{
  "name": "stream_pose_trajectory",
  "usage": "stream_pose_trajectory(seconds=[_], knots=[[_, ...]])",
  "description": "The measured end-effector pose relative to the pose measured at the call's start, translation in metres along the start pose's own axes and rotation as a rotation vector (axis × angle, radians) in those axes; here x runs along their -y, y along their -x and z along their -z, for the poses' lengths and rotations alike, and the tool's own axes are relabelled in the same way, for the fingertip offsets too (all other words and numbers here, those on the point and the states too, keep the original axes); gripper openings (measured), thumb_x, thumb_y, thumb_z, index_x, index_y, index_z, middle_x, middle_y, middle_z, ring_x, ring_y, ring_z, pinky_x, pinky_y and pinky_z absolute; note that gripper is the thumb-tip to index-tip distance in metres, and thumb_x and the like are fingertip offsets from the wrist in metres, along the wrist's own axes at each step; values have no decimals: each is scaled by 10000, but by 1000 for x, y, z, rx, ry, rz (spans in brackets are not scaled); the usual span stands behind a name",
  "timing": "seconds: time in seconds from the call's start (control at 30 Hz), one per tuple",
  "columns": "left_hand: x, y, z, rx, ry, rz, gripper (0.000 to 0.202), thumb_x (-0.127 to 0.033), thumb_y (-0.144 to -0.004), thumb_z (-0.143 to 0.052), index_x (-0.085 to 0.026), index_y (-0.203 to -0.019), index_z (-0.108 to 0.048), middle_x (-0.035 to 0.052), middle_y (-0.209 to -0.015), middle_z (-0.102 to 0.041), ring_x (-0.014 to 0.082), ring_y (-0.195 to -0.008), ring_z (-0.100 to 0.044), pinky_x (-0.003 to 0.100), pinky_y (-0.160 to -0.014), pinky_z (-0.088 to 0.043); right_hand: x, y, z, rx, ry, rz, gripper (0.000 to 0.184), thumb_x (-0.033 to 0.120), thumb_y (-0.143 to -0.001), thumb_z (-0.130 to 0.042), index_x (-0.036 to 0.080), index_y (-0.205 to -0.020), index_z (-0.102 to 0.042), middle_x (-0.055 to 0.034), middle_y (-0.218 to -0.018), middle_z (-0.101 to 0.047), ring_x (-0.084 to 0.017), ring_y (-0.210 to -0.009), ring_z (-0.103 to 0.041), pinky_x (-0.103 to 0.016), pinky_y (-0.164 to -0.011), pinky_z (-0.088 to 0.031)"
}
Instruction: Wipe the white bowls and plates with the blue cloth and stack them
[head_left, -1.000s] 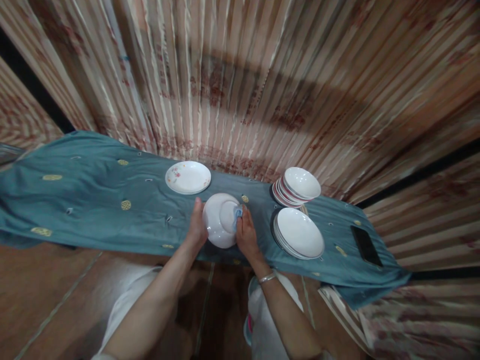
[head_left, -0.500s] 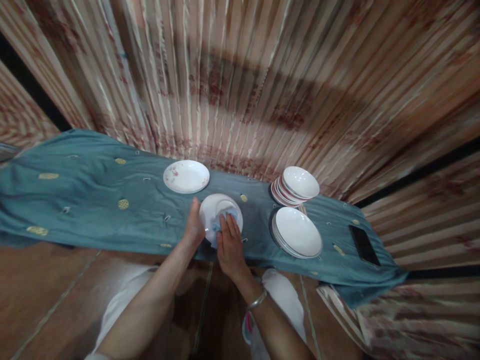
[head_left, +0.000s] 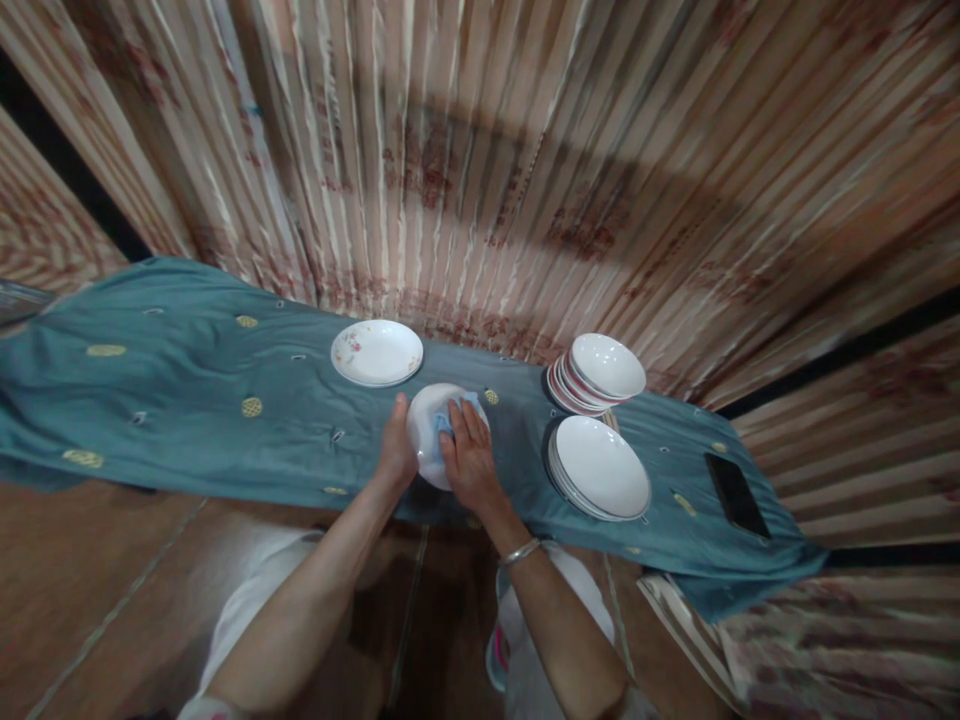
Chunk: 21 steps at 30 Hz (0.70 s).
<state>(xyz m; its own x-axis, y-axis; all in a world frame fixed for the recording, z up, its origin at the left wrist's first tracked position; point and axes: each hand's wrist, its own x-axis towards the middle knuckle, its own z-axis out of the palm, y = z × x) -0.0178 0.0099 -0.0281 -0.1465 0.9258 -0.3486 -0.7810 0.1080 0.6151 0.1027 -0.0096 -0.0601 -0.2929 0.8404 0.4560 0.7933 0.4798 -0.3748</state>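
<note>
2 hands hold a white bowl (head_left: 424, 450). The left hand (head_left: 395, 448) hides its fingers behind it; the right hand (head_left: 471, 460) spreads its fingers (head_left: 466, 428) over a blue cloth (head_left: 456, 412).

The rag (head_left: 454, 414) is coloured blue, the bowl (head_left: 424, 450) white; the plate (head_left: 376, 353) is marked with pink flowers, the teal runner (head_left: 172, 375) with gold ovals, the curtain (head_left: 450, 170) with rust stripes.

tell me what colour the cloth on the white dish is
The cloth is plain light blue, clearest in the head view.
</note>
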Motion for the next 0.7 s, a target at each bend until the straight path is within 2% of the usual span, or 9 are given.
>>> stream_pose_trajectory(seconds=[0.17,0.37,0.5,0.7], knots=[[-2,3,-5,-37,-34,16,522,-509,-939,-463,-61,-1039,-712,110,-779,-773,286,-871,-750,367,-810,-599,-16,0,2,-11,8,-77,516,293,-1028,-346,107,-1505,-407,-198,-1552,-424,-290,-1470,-356,-551,-1154,-361],[-5,6,-9,-61,-58,18,540,-524,-936,-447,-67,-1048,-712,110,-767,-771,293,-845,-751,377,-772,-607,-28,24,0,-42,-82,-164,528,300,-1030,-313,99,-1512,-389,-213,-1559,-399,-272,-1484,-330,-537,-1158,-388],[-5,6,-11,-87,-66,2,544,-548,-915,-478,-75,-1046,-712,100,-760,-768,290,-838,-751,370,-770,-606,-19,46,-2,-52,-147,-250,550,334,-1040,-278,80,-1521,-362,-231,-1579,-351,-274,-1501,-292,-554,-1167,-368],[-6,8,-12,-69,-53,27,570,-560,-919,-464,-68,-1078,-703,105,-790,-774,291,-850,-750,374,-781,-603,4,73,-6,-90,-173,-303,557,353,-1047,-285,161,-1569,-273,-190,-1617,-291,-265,-1510,-275,-562,-1164,-364]])
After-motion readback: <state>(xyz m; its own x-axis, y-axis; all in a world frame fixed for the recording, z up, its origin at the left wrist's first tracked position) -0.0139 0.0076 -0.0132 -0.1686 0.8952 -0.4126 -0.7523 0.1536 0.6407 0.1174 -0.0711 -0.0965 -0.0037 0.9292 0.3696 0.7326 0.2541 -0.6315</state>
